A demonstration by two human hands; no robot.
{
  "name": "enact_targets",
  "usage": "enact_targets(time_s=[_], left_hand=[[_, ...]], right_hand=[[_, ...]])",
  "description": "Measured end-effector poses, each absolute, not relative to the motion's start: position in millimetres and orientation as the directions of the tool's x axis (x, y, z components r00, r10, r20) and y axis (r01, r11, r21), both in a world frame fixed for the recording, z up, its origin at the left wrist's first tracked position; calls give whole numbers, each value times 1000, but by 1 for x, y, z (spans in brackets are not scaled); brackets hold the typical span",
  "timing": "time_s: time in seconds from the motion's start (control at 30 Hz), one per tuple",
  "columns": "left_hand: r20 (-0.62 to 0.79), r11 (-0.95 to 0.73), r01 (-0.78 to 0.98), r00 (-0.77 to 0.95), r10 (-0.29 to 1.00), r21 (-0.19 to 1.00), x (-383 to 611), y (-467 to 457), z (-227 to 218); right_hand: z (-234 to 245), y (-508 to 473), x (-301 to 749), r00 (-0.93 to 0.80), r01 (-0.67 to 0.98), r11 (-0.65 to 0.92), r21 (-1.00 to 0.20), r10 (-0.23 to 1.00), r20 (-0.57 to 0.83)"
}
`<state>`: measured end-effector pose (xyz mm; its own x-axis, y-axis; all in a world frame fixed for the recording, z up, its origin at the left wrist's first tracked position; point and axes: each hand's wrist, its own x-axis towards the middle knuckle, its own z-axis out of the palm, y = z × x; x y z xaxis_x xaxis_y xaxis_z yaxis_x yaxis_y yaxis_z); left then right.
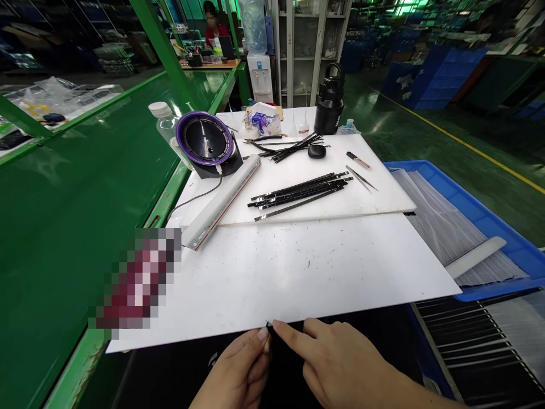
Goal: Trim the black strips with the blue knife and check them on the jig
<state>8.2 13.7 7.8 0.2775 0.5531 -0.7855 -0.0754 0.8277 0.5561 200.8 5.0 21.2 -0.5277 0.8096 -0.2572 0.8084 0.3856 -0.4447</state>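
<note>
Blue plastic crate point(481, 221) is sitting beside the white plastic board point(293, 278) and holding pale, finely ridged sheets. Beyond it, a clear water bottle point(167, 126) with a white cap and a black flask point(328, 108) are standing near the far edge of the tabletop point(85, 227); the flask's small lettering is too tiny to read. At the board's near edge, the left hand point(232, 369) is pinching a thin black strip point(269, 325), and the right hand point(340, 358) is reaching in just beside it, its extended index finger point(293, 335) touching the strip's tip. The hands are close together but not clasped.
</note>
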Motion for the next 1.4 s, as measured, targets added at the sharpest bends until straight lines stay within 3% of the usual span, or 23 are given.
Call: enact_targets(time_s=[0.4, 0.7, 0.9, 1.4], left_hand=[[-787, 825, -1, 297, 540, 565, 5, 16, 8], [-782, 812, 15, 283, 556, 583, 2, 13, 0], [-777, 808, 8, 279, 564, 589, 3, 15, 2], [-761, 794, 13, 297, 577, 607, 1, 16, -2]], right_hand=[[21, 4, 202, -516, 776, 334, -535, 824, -233], [17, 4, 200, -519, 810, 378, -449, 819, -245], [14, 3, 203, -533, 751, 339, -566, 818, -217], [14, 1, 200, -526, 800, 387, -458, 821, -224]])
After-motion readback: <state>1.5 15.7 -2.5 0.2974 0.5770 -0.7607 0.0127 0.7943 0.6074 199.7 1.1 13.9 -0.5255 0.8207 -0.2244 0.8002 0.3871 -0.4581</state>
